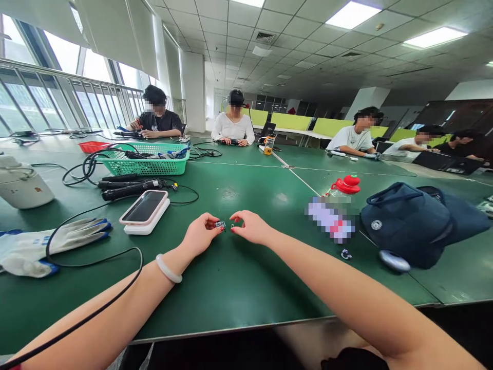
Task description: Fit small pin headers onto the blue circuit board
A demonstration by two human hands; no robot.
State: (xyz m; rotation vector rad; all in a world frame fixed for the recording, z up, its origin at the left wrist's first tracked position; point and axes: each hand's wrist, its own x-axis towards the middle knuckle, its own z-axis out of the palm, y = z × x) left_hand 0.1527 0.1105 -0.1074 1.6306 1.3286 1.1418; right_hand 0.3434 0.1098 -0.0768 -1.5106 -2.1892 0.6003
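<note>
Over the middle of the green table (231, 293), my left hand (199, 234) pinches a small circuit board (221, 224) between thumb and fingers, its far end poking out to the right. My right hand (251, 227) faces it a short gap away, fingertips curled together around a tiny light-coloured piece (232, 226), too small to name. The board and the piece are apart. A smartphone (145, 206) lies on a white box to the left of my left hand.
Black cables and dark tools (127, 189) lie by a green basket (146, 163). Work gloves (57, 241) and a white pot (23, 182) are at left. At right are a red-capped bottle (344, 185), a navy bag (408, 221) and a mouse (395, 261). Several people sit beyond.
</note>
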